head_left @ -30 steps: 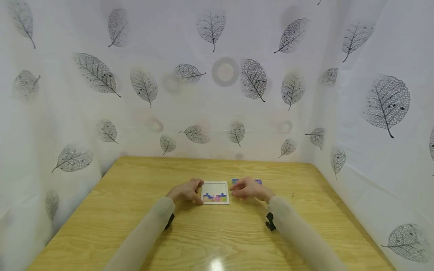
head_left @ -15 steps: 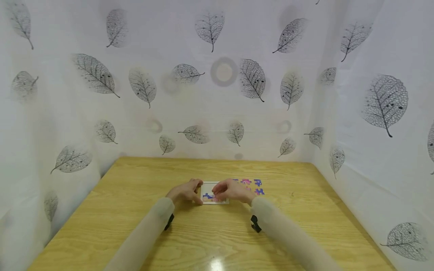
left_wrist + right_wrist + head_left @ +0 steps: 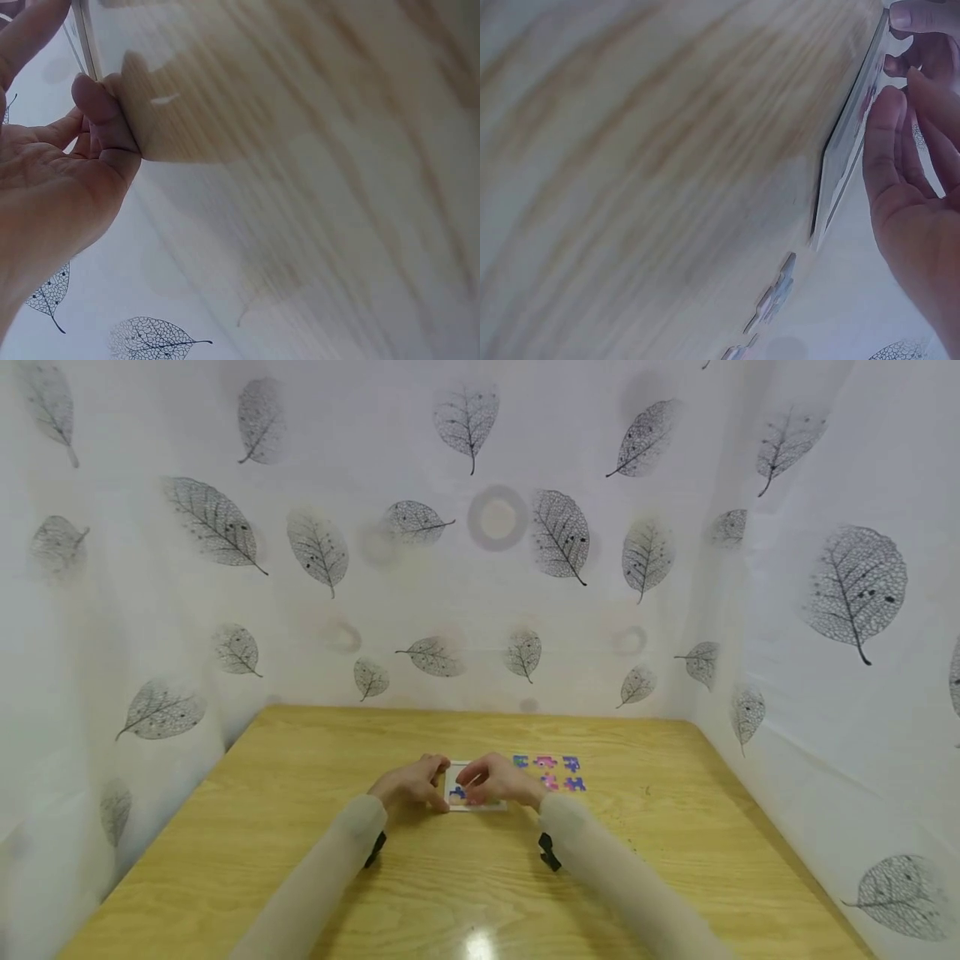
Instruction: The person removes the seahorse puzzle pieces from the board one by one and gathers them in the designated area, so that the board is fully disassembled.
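Observation:
A white puzzle tray (image 3: 491, 808) lies on the table, with blue and pink puzzle pieces (image 3: 457, 793) along its near side. My left hand (image 3: 412, 782) holds the tray's left edge, thumb at the near corner and a finger at the far one; the left wrist view shows the fingertips against the tray's edge (image 3: 88, 46). Over the tray, my right hand (image 3: 497, 778) has thumb and fingertips brought together. A small puzzle piece seems pinched there, mostly hidden by the fingers. The right wrist view has this hand (image 3: 911, 199) just above the tray (image 3: 832, 176).
Several loose puzzle pieces (image 3: 546, 762) lie in two rows right of the tray, and some pieces (image 3: 771, 300) show low in the right wrist view. Wooden table (image 3: 480, 868) surrounds the tray. A leaf-printed white curtain (image 3: 480, 602) hangs behind and at both sides.
My right hand has moved left from the loose pieces to over the tray, uncovering those pieces. It has shifted slightly further left in the last half second. The left hand stays put.

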